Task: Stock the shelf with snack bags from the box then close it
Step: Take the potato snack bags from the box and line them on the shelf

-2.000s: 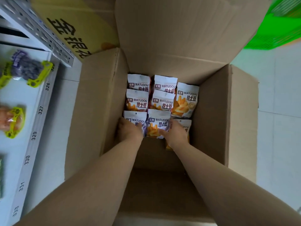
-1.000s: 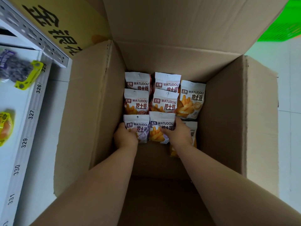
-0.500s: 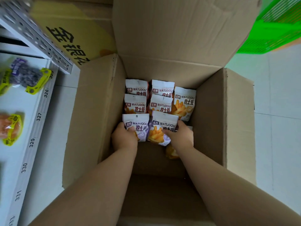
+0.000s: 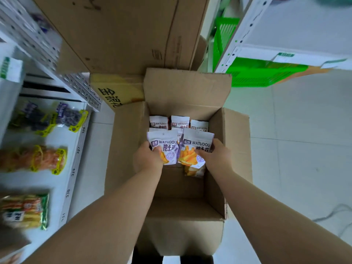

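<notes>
An open cardboard box (image 4: 236, 145) stands on the floor with its flaps up. My left hand (image 4: 147, 161) grips a purple-and-white WATUDOU snack bag (image 4: 165, 143) by its lower left corner. My right hand (image 4: 217, 156) grips a second WATUDOU snack bag (image 4: 196, 147) by its right side. Both bags are lifted above the box's contents, side by side. Several more snack bags (image 4: 179, 121) lie in rows at the far end of the box, and one more bag (image 4: 193, 171) peeks out under my right hand's bag.
A white shelf (image 4: 76, 161) with numbered edge runs along the left, carrying dark purple packs (image 4: 64, 117), orange packs (image 4: 36, 158) and green-edged packs (image 4: 24, 210). A yellow carton (image 4: 118, 92) and a large cardboard box (image 4: 122, 33) stand behind. Green baskets (image 4: 255, 73) sit at the right under another rack.
Both hands have closed on the two nearest bags and raised them out of the row. The camera has pulled back, so more of the shelf and floor shows.
</notes>
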